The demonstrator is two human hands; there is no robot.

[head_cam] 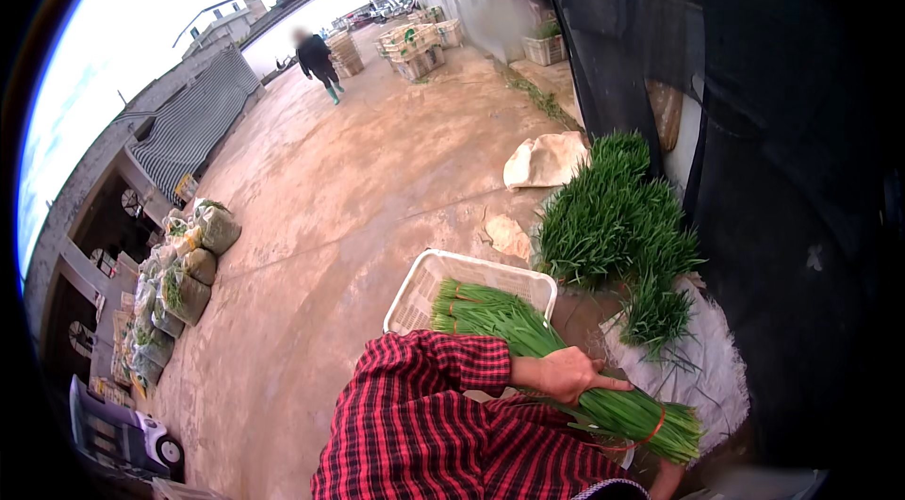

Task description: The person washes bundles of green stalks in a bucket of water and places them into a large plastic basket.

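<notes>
My left hand (568, 376) lies across a long bundle of garlic chives (629, 409), gripping it with the index finger stretched over the leaves. An orange band (657, 429) circles that bundle near its pale stem ends. Below those ends, only part of my right hand (667, 480) shows; its fingers are hidden by the stems. A white plastic crate (410, 298) stands in front of me with several banded bundles (488, 309) inside, and the leaves of these run toward my left hand. My red plaid sleeve covers part of the crate.
Loose green chives (608, 210) are heaped to the right, by a dark sheet wall (771, 217). A white woven sack (714, 387) lies below them. Filled bags (187, 288) line the left side, near a purple vehicle (134, 429). A person (317, 62) is near stacked crates (412, 51).
</notes>
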